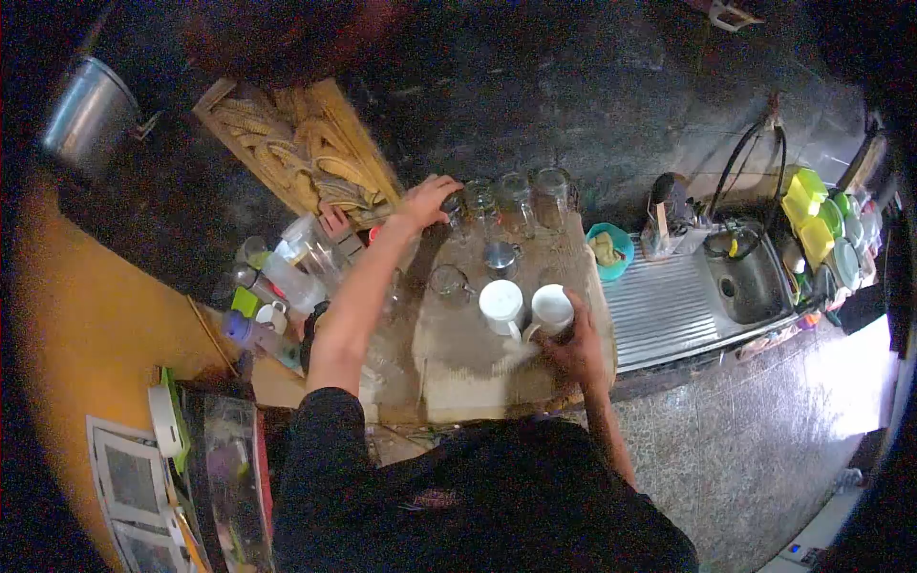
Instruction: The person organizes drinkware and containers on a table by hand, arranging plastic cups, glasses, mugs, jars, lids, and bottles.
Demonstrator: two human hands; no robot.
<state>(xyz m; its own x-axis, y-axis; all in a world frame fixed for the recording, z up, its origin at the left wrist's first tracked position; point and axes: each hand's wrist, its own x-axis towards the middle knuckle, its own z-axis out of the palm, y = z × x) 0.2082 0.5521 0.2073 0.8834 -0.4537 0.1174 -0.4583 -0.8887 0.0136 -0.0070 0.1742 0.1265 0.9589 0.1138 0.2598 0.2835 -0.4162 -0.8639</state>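
Observation:
My left hand (430,202) reaches to the back of the counter, its fingers closed over the top of a clear glass (457,222) at the left end of a row. Clear glass mugs (517,205) stand to the right of it in that row. Near the front, my right hand (575,351) is wrapped around the right side of a white mug (552,307). Just left of that stands a second white mug (501,304), its handle toward me. Behind them are a metal cup (500,256) and a clear glass cup (448,280). All rest on a cardboard sheet (468,396).
Bottles and plastic cups (306,272) crowd the left side, below a carved wooden panel (301,148). To the right are a teal bowl (611,250), a ridged steel drainboard (664,310), a sink (755,291) and a rack of dishes (831,224).

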